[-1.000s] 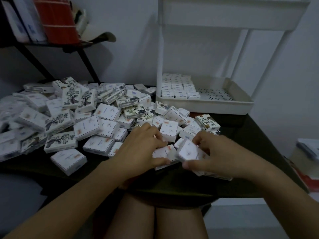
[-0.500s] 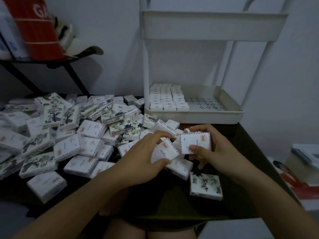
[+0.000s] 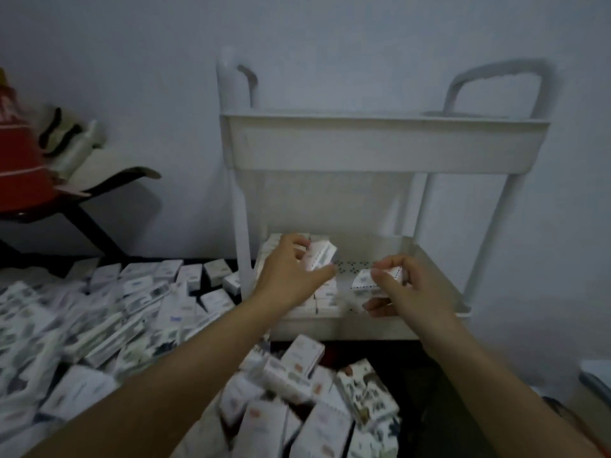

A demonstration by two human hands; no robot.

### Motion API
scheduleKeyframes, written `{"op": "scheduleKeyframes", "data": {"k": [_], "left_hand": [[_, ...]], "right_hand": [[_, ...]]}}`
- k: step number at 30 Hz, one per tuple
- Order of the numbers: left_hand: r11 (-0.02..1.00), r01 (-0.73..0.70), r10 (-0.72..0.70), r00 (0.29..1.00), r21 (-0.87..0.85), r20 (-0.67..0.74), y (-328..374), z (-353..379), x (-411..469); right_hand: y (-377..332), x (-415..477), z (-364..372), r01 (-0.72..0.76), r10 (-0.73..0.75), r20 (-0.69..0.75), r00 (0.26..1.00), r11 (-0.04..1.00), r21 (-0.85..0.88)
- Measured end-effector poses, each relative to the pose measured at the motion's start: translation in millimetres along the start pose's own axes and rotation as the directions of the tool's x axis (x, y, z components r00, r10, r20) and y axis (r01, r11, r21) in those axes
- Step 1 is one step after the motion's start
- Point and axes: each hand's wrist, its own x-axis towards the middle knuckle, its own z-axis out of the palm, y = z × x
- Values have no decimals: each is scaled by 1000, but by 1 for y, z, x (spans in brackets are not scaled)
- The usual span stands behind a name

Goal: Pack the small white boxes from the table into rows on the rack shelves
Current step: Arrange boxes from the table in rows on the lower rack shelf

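Left hand (image 3: 291, 276) is over the lower rack shelf (image 3: 347, 328), grip clamped on one small white box (image 3: 319, 256). Right hand (image 3: 416, 289) is beside it, grip pinching a second box (image 3: 377, 279). Packed rows (image 3: 325, 297) fill only the shelf's left part. Upper rack shelf (image 3: 380, 143): contents hidden. A large pile (image 3: 99, 325) covers the counter (image 3: 426, 381). Judgement: early stage, most boxes unpacked.

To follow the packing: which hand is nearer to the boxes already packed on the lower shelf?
Left. The left hand hangs over the packed boxes; the right hand is beside them, over bare shelf.
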Motion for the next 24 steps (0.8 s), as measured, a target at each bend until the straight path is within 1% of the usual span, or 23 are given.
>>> {"op": "scheduleKeyframes", "data": {"k": [1, 2, 3, 5, 8, 10, 12, 13, 15, 17, 19, 20, 24], "left_hand": [[998, 39, -38, 999, -49, 18, 1, 4, 20], [997, 58, -58, 998, -55, 12, 2, 9, 41], [998, 61, -61, 998, -12, -12, 2, 12, 62], [992, 38, -29, 997, 117, -77, 1, 16, 99], [994, -27, 35, 997, 110, -72, -1, 20, 145], [991, -46, 59, 993, 124, -105, -3, 24, 169], [985, 38, -15, 991, 171, -134, -5, 28, 190], [977, 83, -58, 990, 195, -132, -7, 29, 198], [958, 91, -75, 995, 272, -69, -12, 33, 211], [918, 48, -54, 999, 394, 4, -14, 35, 218], [869, 0, -23, 999, 495, 39, -13, 36, 220], [854, -24, -8, 998, 519, 59, -12, 37, 222], [823, -157, 48, 977, 546, 209, -12, 35, 230]], "right_hand": [[1, 16, 2, -17, 17, 5, 1000, 999, 29], [3, 33, 3, -33, 32, 19, 999, 999, 39], [6, 50, 5, -54, 54, 33, 998, 998, 21], [15, 83, 8, -107, 110, 46, 993, 991, -78], [27, 128, 17, -116, 124, 38, 992, 979, -169], [30, 155, 25, -117, 129, 42, 991, 971, -211], [32, 179, 29, -99, 124, 58, 991, 941, -322], [34, 189, 30, -67, 101, 72, 992, 927, -368], [40, 205, 34, 5, 45, 113, 993, 916, -402], [49, 216, 41, 17, 59, 177, 982, 916, -401], [57, 222, 51, -36, 137, 225, 965, 914, -405], [62, 224, 55, -70, 178, 236, 955, 913, -402], [77, 227, 63, -170, 259, 277, 925, 936, -309]]}}
